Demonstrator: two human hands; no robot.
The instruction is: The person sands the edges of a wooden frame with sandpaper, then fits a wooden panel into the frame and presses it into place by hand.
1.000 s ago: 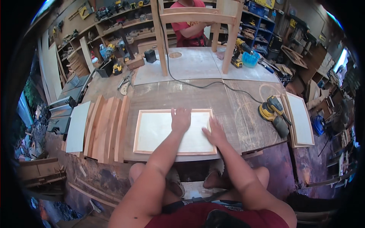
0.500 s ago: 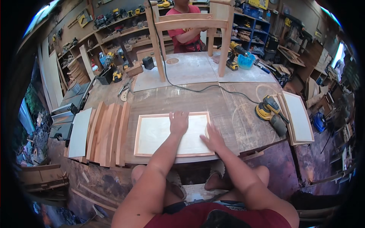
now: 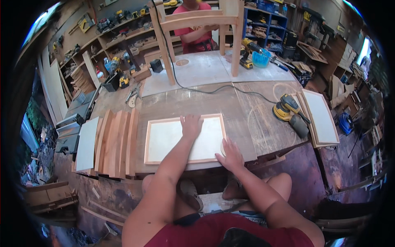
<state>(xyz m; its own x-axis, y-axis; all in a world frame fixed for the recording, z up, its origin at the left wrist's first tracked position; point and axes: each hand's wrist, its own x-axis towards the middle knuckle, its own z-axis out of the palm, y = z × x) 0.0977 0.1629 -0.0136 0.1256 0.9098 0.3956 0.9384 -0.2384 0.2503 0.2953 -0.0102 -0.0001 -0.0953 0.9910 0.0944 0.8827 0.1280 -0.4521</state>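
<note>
A shallow rectangular wooden tray (image 3: 164, 140) with a pale flat panel and a raised light-brown rim lies in front of me on the workbench. My left hand (image 3: 191, 125) rests over its far rim, fingers stretched out and flat. At the right rim, my right hand (image 3: 231, 155) presses a pale, round-edged piece (image 3: 223, 147) against the wood. Most of that piece is hidden under the fingers, so its kind is unclear.
Upright boards (image 3: 119, 142) stand in a row at left. A yellow-black orbital sander (image 3: 286, 108) and stacked panels (image 3: 321, 115) are at right. A cord (image 3: 214, 89) crosses the bench past a wooden stool frame (image 3: 199, 24). A person (image 3: 193, 35) stands behind it.
My right hand has slid a little toward me along the tray's right rim. The left hand stays on the far rim. The whole view has shifted slightly.
</note>
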